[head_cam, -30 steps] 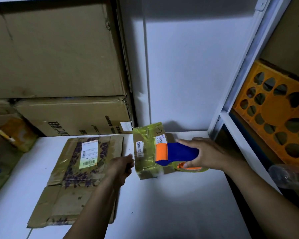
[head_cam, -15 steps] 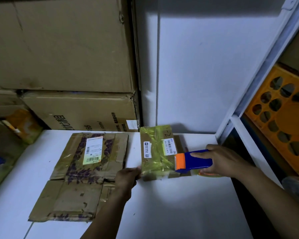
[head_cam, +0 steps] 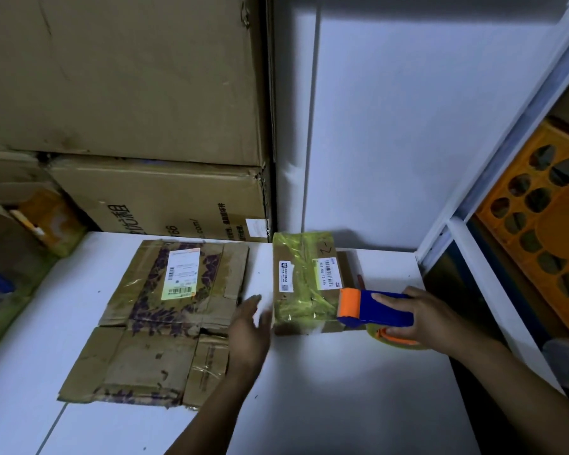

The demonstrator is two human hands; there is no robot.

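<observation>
1. A small cardboard parcel (head_cam: 304, 284), mostly wrapped in yellowish tape and bearing two labels, lies on the white worktop (head_cam: 309, 389) near the back wall.
2. The right hand (head_cam: 431, 318) grips a blue and orange tape dispenser (head_cam: 375, 307), whose orange end rests at the parcel's near right corner.
3. The left hand (head_cam: 248, 326) is blurred, with straight fingers that hold nothing, just beside the parcel's left edge. Whether it touches the parcel cannot be told.
4. The taping would likely go best with the left hand pressing the parcel flat while the dispenser is drawn low in one straight pull.
5. The parcel is sealed and its contents are hidden.
6. To its left, a flattened cardboard box (head_cam: 165, 323) holds nothing.
7. Behind that, two stacked cartons (head_cam: 161, 205) are closed.
8. At the right, the contents of an orange crate (head_cam: 546, 231) cannot be told.
</observation>
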